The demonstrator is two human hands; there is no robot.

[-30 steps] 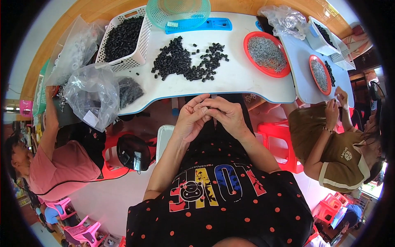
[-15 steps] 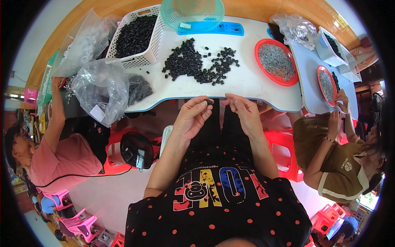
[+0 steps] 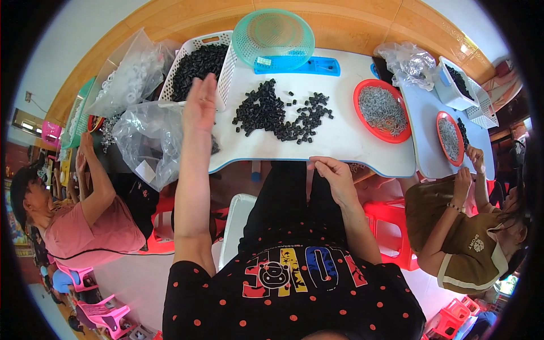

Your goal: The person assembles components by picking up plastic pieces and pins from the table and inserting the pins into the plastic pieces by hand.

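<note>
My left hand [image 3: 201, 105] reaches out over the near edge of a white perforated basket [image 3: 226, 76] heaped with small black cylindrical pieces [image 3: 195, 65]. Its fingers are stretched out and nothing shows in them. My right hand [image 3: 335, 177] hovers at the table's front edge, thumb and fingertips drawn together; whatever they may hold is too small to make out. Beyond it, a loose pile of the same black pieces [image 3: 260, 107] lies on the white table [image 3: 238, 153]. To the right, a red round tray [image 3: 358, 116] holds many small grey pieces [image 3: 382, 110].
A green mesh colander [image 3: 241, 42] and a blue tray [image 3: 331, 67] stand at the back. Clear plastic bags [image 3: 150, 139] lie at left. One person in pink [image 3: 93, 226] works on the left, another in brown [image 3: 433, 209] on the right, beside a second red tray [image 3: 441, 136].
My left hand has moved forward and left from the table edge to the basket; the black piece it pinched no longer shows. My right hand stays near the edge, its fingers drawn closer together.
</note>
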